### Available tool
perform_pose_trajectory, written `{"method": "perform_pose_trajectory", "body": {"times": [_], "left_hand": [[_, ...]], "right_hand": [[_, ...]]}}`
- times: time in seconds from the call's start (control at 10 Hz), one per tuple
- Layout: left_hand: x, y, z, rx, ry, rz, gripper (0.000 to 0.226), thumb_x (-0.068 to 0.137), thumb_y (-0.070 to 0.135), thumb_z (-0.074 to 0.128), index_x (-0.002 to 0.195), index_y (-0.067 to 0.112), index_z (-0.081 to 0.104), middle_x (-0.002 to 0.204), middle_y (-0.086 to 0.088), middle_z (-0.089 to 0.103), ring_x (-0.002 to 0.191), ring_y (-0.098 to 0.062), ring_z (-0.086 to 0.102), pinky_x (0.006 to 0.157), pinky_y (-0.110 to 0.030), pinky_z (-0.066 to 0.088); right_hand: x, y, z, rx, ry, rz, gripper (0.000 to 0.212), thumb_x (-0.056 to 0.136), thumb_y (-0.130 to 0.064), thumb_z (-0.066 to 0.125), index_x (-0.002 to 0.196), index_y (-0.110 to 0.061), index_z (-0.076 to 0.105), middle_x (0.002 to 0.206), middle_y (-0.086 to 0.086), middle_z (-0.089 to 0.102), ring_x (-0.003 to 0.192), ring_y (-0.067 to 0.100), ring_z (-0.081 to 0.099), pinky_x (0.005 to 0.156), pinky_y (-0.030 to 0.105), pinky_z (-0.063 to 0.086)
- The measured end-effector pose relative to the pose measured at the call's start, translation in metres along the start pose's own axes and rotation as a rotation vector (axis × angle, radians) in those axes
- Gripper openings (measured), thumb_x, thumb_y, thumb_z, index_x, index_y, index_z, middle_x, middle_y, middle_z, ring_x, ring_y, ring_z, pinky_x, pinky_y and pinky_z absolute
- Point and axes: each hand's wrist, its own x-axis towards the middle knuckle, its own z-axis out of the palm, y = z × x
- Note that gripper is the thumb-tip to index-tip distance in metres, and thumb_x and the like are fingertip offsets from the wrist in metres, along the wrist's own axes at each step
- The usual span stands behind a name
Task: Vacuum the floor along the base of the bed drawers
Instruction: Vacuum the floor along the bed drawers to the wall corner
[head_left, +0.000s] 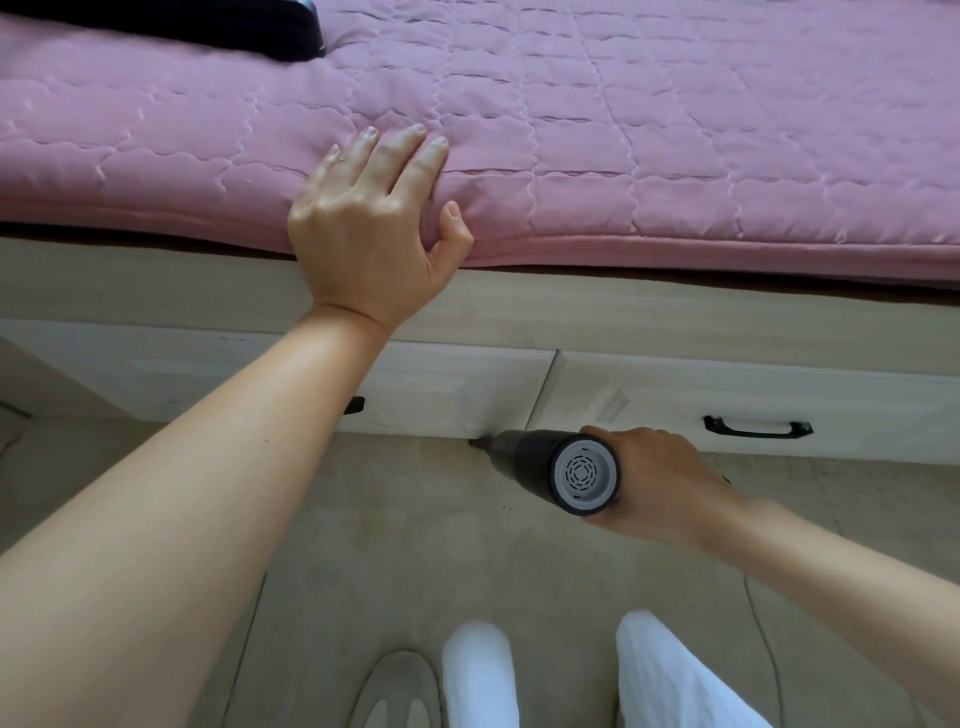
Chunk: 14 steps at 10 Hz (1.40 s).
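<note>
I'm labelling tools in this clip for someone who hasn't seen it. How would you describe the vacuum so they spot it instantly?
Find the pink quilted bed, then drop to the pale wooden drawers below it. Where they meet the floor, the right hand grips a handheld vacuum, its nozzle at the seam between two drawers. It is the only dark grey cylinder, with a light vented end cap facing the camera.

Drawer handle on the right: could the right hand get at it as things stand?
Probably yes, but not freely. The black drawer handle sits just beyond the right hand with nothing between them, yet its fingers grip the handheld vacuum, so it would have to let go first.
</note>
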Motion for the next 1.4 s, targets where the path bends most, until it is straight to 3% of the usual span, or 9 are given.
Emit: {"method": "perform_pose_trajectory", "body": {"times": [0.1,0.3,0.4,0.5,0.6,0.7,0.8,0.9,1.4], "left_hand": [[0.0,0.0,-0.001,0.003,0.003,0.004,0.044,0.085,0.035,0.053,0.123,0.02,0.071,0.126,0.0,0.069,0.115,-0.029,0.066,0.096,-0.045,0.052],[0.0,0.0,-0.001,0.0,0.0,0.004,0.045,0.085,0.035,0.053,0.123,0.019,0.071,0.126,-0.001,0.069,0.115,-0.03,0.066,0.096,-0.046,0.052],[0.0,0.0,0.0,0.001,-0.003,0.004,0.045,0.085,0.036,0.053,0.123,0.02,0.071,0.126,0.0,0.069,0.116,-0.03,0.065,0.096,-0.045,0.052],[0.0,-0.001,0.0,-0.002,-0.003,0.003,0.045,0.086,0.036,0.053,0.124,0.02,0.071,0.126,0.0,0.069,0.116,-0.03,0.065,0.097,-0.046,0.051],[0.0,0.0,0.0,0.0,-0.001,0.0,0.045,0.085,0.036,0.053,0.123,0.02,0.071,0.126,0.0,0.069,0.116,-0.03,0.065,0.097,-0.045,0.051],[0.0,0.0,0.0,0.002,0.0,0.004,0.045,0.085,0.036,0.053,0.123,0.02,0.071,0.126,0.0,0.069,0.116,-0.03,0.066,0.096,-0.046,0.052],[0.0,0.0,0.0,0.002,-0.002,0.003,0.045,0.086,0.036,0.052,0.123,0.019,0.071,0.126,-0.001,0.069,0.116,-0.031,0.065,0.096,-0.046,0.051],[-0.001,-0.001,0.0,0.005,0.0,0.002,0.045,0.086,0.035,0.052,0.124,0.019,0.071,0.126,-0.001,0.069,0.116,-0.031,0.065,0.096,-0.046,0.052],[-0.001,-0.001,0.0,0.01,-0.006,0.005,0.045,0.086,0.034,0.052,0.125,0.019,0.07,0.128,-0.001,0.068,0.117,-0.031,0.065,0.097,-0.047,0.051]], "right_hand": [[-0.002,0.002,-0.007,0.017,-0.014,0.035,0.044,0.072,-0.047,0.069,0.111,-0.037,0.052,0.093,-0.012,0.065,0.086,0.017,0.063,0.071,0.029,0.049],[0.003,0.009,-0.017,0.095,-0.011,0.154,0.027,0.066,-0.035,0.072,0.068,-0.037,0.046,0.072,-0.009,0.06,0.071,0.018,0.061,0.056,0.026,0.043],[0.003,0.009,-0.021,0.072,-0.005,0.146,0.029,0.066,-0.035,0.071,0.065,-0.035,0.042,0.069,-0.007,0.061,0.068,0.018,0.06,0.054,0.027,0.041],[0.002,0.004,-0.02,0.059,0.007,0.114,0.027,0.068,-0.037,0.071,0.075,-0.037,0.045,0.073,-0.009,0.06,0.073,0.02,0.06,0.059,0.029,0.046],[0.002,0.0,-0.019,0.019,0.032,0.07,0.037,0.069,-0.041,0.07,0.103,-0.04,0.056,0.086,-0.007,0.066,0.083,0.022,0.063,0.068,0.03,0.049],[0.001,-0.001,-0.02,0.012,0.017,0.054,0.035,0.069,-0.042,0.07,0.101,-0.043,0.056,0.081,-0.009,0.061,0.081,0.021,0.062,0.067,0.029,0.048],[0.0,-0.001,-0.023,0.008,-0.01,0.065,0.029,0.068,-0.041,0.069,0.069,-0.042,0.04,0.072,-0.011,0.055,0.074,0.02,0.06,0.061,0.027,0.043],[0.0,0.0,-0.025,-0.001,-0.009,0.079,0.034,0.068,-0.04,0.069,0.064,-0.04,0.035,0.069,-0.011,0.053,0.071,0.02,0.057,0.059,0.026,0.039],[0.0,-0.003,-0.032,0.005,0.003,0.058,0.034,0.069,-0.037,0.069,0.064,-0.037,0.036,0.065,-0.012,0.051,0.066,0.016,0.054,0.055,0.025,0.038]]}}
